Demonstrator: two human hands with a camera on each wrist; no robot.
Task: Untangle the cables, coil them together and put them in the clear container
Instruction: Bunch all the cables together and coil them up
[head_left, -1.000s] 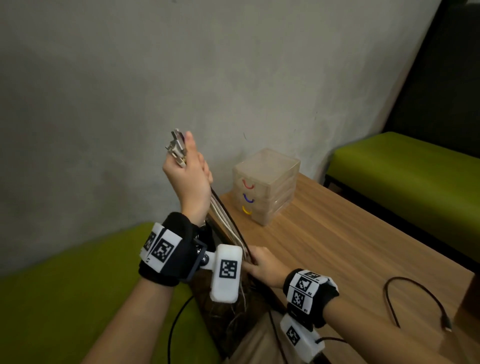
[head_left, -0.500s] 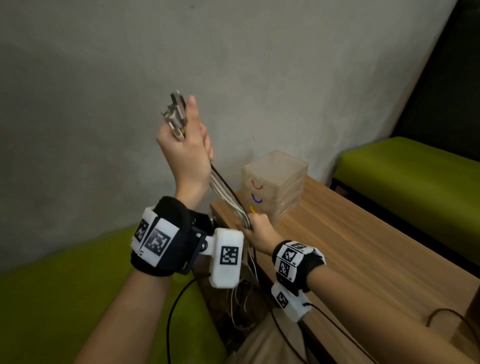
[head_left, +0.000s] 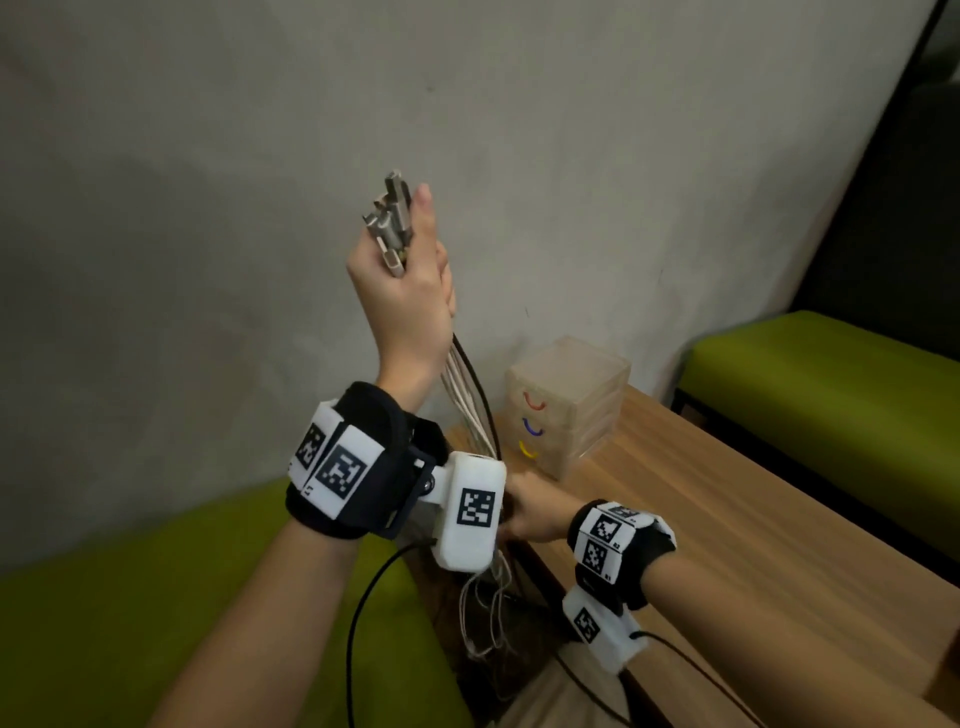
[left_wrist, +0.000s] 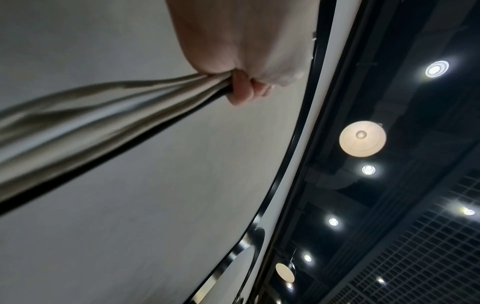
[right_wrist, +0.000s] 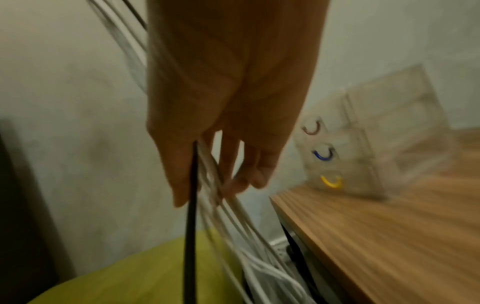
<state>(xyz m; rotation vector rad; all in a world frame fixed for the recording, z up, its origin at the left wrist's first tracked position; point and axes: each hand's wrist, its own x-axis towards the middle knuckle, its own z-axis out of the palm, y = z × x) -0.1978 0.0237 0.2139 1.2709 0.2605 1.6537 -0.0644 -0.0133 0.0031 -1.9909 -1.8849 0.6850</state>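
Note:
My left hand (head_left: 410, 291) is raised in front of the wall and grips a bundle of white cables and one black cable (head_left: 470, 395). Their metal plugs (head_left: 389, 223) stick out above the fist. The left wrist view shows its fingers (left_wrist: 241, 90) curled round the cables (left_wrist: 103, 115). The strands run down to my right hand (head_left: 530, 512), half hidden behind the left wrist camera. Its fingers (right_wrist: 231, 174) hold the cables (right_wrist: 233, 207) between them, and loose ends hang tangled below. The clear container (head_left: 569, 405), a small drawer box with red, blue and yellow handles, stands on the table corner, also seen as a blurred clear container (right_wrist: 376, 144).
The wooden table (head_left: 753, 545) stretches to the right of my hands. A green bench (head_left: 831, 374) lies beyond it and a green seat (head_left: 104, 597) is at lower left. A grey wall (head_left: 519, 130) is close behind. Black camera leads (head_left: 358, 623) hang from both wrists.
My left hand has risen higher with the plug ends, stretching the cables. The right hand stays low on them by the table corner, having shifted up a little towards the container.

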